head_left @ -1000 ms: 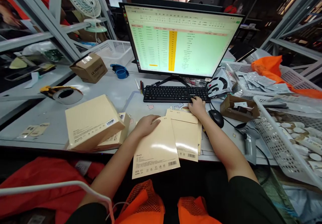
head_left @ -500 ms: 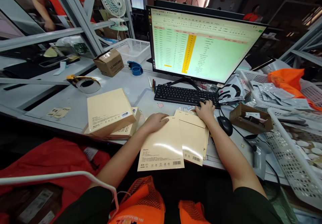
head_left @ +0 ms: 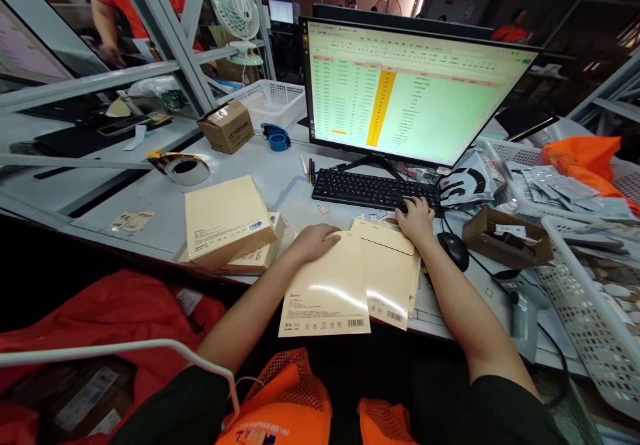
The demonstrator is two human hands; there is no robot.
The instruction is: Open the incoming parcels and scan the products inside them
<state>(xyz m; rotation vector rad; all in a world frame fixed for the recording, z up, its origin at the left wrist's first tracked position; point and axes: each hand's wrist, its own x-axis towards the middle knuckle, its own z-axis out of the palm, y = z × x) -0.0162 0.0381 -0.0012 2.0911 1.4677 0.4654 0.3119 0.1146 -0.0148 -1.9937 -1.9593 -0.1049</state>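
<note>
My left hand (head_left: 316,240) lies flat, fingers stretched, on the top edge of a glossy cream packet (head_left: 326,291) at the desk's front edge. A second cream packet (head_left: 387,266) sits partly under it to the right. My right hand (head_left: 417,216) rests with curled fingers on the right end of the black keyboard (head_left: 373,190). The monitor (head_left: 410,91) behind shows a green spreadsheet with an orange column. A black mouse (head_left: 453,250) lies just right of my right wrist.
Two stacked cream boxes (head_left: 227,221) sit left of my hands. A tape roll (head_left: 184,168), a brown carton (head_left: 227,128) and a fan (head_left: 236,11) stand further left. White baskets (head_left: 595,278) and a scanner (head_left: 520,305) crowd the right. A person in orange stands at the far left (head_left: 107,5).
The view has swung left, so everything shifted right in the picture. Both hands keep their places on the packet and the keyboard.
</note>
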